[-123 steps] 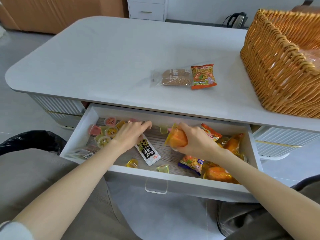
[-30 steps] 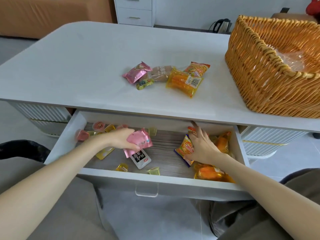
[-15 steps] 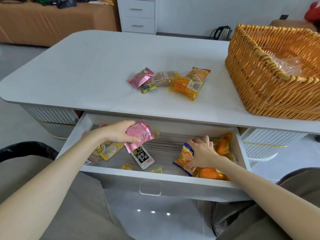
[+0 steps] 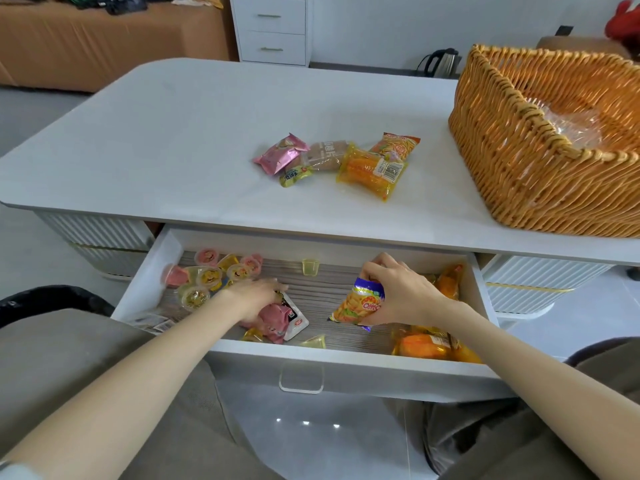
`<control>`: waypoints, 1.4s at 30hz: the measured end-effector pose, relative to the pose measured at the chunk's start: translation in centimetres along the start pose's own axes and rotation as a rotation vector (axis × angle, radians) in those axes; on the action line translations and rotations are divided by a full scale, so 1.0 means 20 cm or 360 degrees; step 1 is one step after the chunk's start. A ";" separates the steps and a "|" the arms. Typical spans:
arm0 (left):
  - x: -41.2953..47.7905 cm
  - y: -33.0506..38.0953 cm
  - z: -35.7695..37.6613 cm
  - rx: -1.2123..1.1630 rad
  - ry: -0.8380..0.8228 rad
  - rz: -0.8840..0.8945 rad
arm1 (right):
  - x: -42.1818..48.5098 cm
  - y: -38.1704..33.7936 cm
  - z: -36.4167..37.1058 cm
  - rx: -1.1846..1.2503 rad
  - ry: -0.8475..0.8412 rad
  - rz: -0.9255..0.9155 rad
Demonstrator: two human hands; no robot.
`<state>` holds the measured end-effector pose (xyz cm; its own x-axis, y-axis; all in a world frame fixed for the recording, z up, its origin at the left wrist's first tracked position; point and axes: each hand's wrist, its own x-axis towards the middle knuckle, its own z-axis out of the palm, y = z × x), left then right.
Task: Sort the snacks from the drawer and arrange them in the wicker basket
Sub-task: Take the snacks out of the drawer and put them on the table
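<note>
Jelly cups: huddled at the left end of the open drawer.
Left hand: lying over a pink packet on the drawer floor; I can't tell whether the fingers grip it.
Right hand: fingers curled round a chip bag, whose long axis slants up toward the far right.
Loose pile: on the table, beyond both hands.
Basket: at the table's right end, up and right of the drawer. The right hand is nearer, so the bag likely goes that way.
</note>
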<state>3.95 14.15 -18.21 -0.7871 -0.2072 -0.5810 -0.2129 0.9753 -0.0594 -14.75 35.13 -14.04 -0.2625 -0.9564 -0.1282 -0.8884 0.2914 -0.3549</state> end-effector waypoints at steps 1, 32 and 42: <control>0.00 0.00 -0.01 0.0011 -0.0008 -0.0004 | 0.00 -0.01 -0.02 0.0070 0.0019 -0.0019; -0.03 -0.11 -0.70 -0.1543 0.1058 0.0033 | 0.16 0.10 -0.39 0.1543 0.1297 0.0735; 0.20 0.04 -0.59 -0.0571 0.1499 -0.0200 | 0.25 0.15 -0.24 -0.0145 0.1058 0.0496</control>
<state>-6.20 13.19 -11.00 -0.8501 -0.4342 0.2979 -0.3648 0.8936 0.2614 -20.55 31.18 -11.21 -0.6549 -0.6486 0.3879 -0.7554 0.5763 -0.3119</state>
